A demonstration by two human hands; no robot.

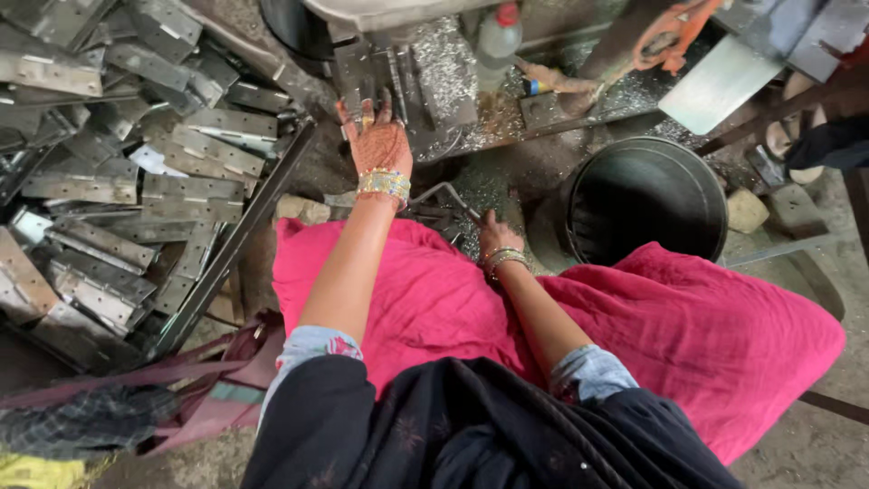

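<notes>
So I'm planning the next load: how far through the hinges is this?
Done: cannot tell. The black bucket shows no finished pieces from here, though metal shavings cover the machine table.
In hand: the left hand reaches toward the machine table; the right hand grips a bent metal handle.
Left: a large pile of hinges lies beside the left arm.

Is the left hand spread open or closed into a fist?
Spread open: the left hand lies palm down, fingers splayed, on the machine table.
</notes>
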